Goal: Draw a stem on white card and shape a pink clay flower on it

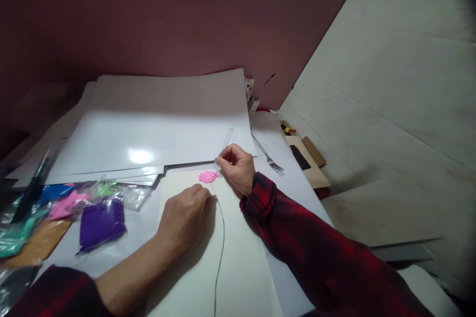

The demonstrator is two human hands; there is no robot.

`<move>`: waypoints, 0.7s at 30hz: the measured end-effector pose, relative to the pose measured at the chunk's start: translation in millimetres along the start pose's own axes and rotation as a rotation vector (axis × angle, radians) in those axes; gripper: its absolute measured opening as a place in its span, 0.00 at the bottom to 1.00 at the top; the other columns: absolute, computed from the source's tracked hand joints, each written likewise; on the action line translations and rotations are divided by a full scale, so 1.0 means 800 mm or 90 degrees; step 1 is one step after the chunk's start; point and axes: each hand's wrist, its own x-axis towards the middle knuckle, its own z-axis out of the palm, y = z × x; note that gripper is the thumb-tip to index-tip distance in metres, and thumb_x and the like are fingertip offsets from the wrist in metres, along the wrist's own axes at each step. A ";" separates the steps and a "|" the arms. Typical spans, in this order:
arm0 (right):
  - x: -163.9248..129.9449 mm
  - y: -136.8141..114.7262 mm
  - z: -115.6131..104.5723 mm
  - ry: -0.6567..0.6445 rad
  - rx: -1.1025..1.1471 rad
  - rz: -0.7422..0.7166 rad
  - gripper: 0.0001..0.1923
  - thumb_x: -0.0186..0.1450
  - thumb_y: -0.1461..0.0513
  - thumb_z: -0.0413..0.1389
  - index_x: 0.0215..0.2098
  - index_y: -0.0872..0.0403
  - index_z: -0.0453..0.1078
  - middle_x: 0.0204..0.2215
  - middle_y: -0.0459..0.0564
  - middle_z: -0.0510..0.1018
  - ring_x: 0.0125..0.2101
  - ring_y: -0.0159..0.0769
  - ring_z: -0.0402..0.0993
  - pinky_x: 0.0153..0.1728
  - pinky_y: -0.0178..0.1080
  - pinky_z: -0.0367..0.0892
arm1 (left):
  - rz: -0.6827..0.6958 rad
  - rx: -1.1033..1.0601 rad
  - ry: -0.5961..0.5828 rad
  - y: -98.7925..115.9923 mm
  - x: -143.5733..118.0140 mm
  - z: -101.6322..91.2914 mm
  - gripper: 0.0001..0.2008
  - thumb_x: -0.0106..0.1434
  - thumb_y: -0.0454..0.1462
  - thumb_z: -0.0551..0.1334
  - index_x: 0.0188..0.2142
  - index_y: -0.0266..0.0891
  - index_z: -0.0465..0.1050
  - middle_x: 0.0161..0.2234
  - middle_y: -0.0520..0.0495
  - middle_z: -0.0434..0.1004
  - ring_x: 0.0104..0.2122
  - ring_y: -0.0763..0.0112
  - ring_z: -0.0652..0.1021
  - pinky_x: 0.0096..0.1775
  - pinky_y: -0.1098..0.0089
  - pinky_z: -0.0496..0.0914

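Note:
My right hand (238, 168) is closed on a clear plastic fork (227, 138), gripped with its handle pointing up and its tines low at the paper. The tines are beside the right edge of a small, flat, ridged piece of pink clay (207, 176) stuck on a cream sheet of paper (245, 267). Just below the clay, my left hand (188, 210) rests on the sheet with its fingers curled together. Whatever its fingertips hold, if anything, is hidden. A dark drawn line (223, 237) runs from near the left fingertips down the sheet.
Large glossy white sheets (167, 119) lie stacked behind the paper. A metal fork (271, 158) lies to the right. Bagged clay, including a purple pack (102, 225) and an orange pack (40, 242), crowds the left side. An open cardboard box (307, 158) stands past the table's right edge.

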 end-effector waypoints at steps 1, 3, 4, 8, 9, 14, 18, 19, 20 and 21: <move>-0.001 0.000 0.000 -0.002 -0.007 0.004 0.07 0.57 0.62 0.59 0.25 0.53 0.64 0.20 0.41 0.69 0.21 0.28 0.63 0.24 0.34 0.61 | 0.001 -0.002 -0.001 0.000 0.000 0.000 0.13 0.65 0.33 0.53 0.24 0.37 0.67 0.24 0.49 0.71 0.23 0.70 0.71 0.26 0.69 0.59; -0.003 0.000 0.000 -0.004 -0.015 0.007 0.06 0.55 0.63 0.59 0.25 0.53 0.64 0.19 0.41 0.68 0.20 0.27 0.62 0.22 0.33 0.61 | 0.002 -0.005 0.001 -0.001 0.000 -0.001 0.13 0.65 0.32 0.53 0.24 0.37 0.68 0.24 0.49 0.71 0.24 0.70 0.71 0.26 0.69 0.59; -0.004 0.000 -0.001 -0.003 -0.017 0.007 0.06 0.55 0.63 0.59 0.25 0.53 0.64 0.19 0.40 0.68 0.19 0.27 0.62 0.22 0.33 0.61 | 0.003 -0.007 0.002 -0.001 0.000 -0.001 0.13 0.65 0.32 0.53 0.24 0.37 0.68 0.23 0.49 0.71 0.24 0.70 0.71 0.26 0.69 0.59; -0.007 0.000 -0.002 -0.010 -0.019 -0.001 0.05 0.53 0.65 0.58 0.26 0.53 0.65 0.18 0.40 0.67 0.19 0.27 0.62 0.21 0.33 0.60 | 0.005 -0.013 0.006 0.000 0.000 -0.001 0.13 0.65 0.32 0.54 0.24 0.37 0.68 0.23 0.49 0.70 0.23 0.70 0.70 0.25 0.69 0.59; -0.007 0.000 -0.003 -0.017 -0.023 -0.004 0.04 0.53 0.65 0.58 0.26 0.53 0.65 0.18 0.40 0.68 0.18 0.27 0.62 0.21 0.33 0.61 | 0.003 -0.014 0.007 0.000 0.000 0.000 0.13 0.65 0.32 0.54 0.24 0.37 0.68 0.23 0.49 0.70 0.23 0.70 0.70 0.25 0.69 0.59; -0.011 -0.002 -0.004 -0.039 -0.045 -0.010 0.04 0.54 0.65 0.57 0.26 0.54 0.66 0.19 0.41 0.69 0.19 0.27 0.64 0.21 0.33 0.62 | 0.003 -0.024 0.017 -0.002 -0.001 0.002 0.13 0.65 0.32 0.54 0.24 0.37 0.68 0.23 0.49 0.70 0.23 0.70 0.69 0.25 0.69 0.58; -0.013 -0.002 -0.004 -0.063 -0.065 -0.027 0.03 0.55 0.65 0.57 0.26 0.54 0.66 0.19 0.41 0.69 0.19 0.28 0.64 0.22 0.33 0.62 | 0.003 -0.025 0.021 -0.002 -0.001 0.002 0.13 0.65 0.32 0.54 0.24 0.36 0.68 0.23 0.49 0.70 0.22 0.70 0.69 0.25 0.69 0.58; -0.013 -0.002 -0.004 -0.066 -0.074 -0.033 0.03 0.55 0.65 0.57 0.26 0.54 0.66 0.19 0.41 0.69 0.19 0.28 0.64 0.22 0.33 0.62 | 0.004 -0.023 0.023 -0.002 -0.001 0.002 0.13 0.64 0.32 0.54 0.23 0.36 0.68 0.22 0.49 0.69 0.22 0.71 0.69 0.25 0.69 0.58; -0.013 -0.003 -0.004 -0.068 -0.085 -0.038 0.03 0.55 0.65 0.57 0.26 0.54 0.66 0.19 0.41 0.69 0.19 0.28 0.64 0.22 0.33 0.62 | 0.005 -0.021 0.024 -0.002 -0.001 0.002 0.13 0.64 0.32 0.54 0.23 0.36 0.68 0.22 0.49 0.69 0.22 0.71 0.68 0.24 0.69 0.57; -0.013 -0.003 -0.004 -0.068 -0.097 -0.043 0.03 0.55 0.65 0.57 0.26 0.53 0.66 0.18 0.41 0.68 0.19 0.28 0.63 0.22 0.33 0.61 | 0.006 -0.018 0.026 -0.002 -0.001 0.002 0.13 0.64 0.32 0.54 0.23 0.36 0.68 0.22 0.49 0.69 0.22 0.71 0.68 0.24 0.69 0.57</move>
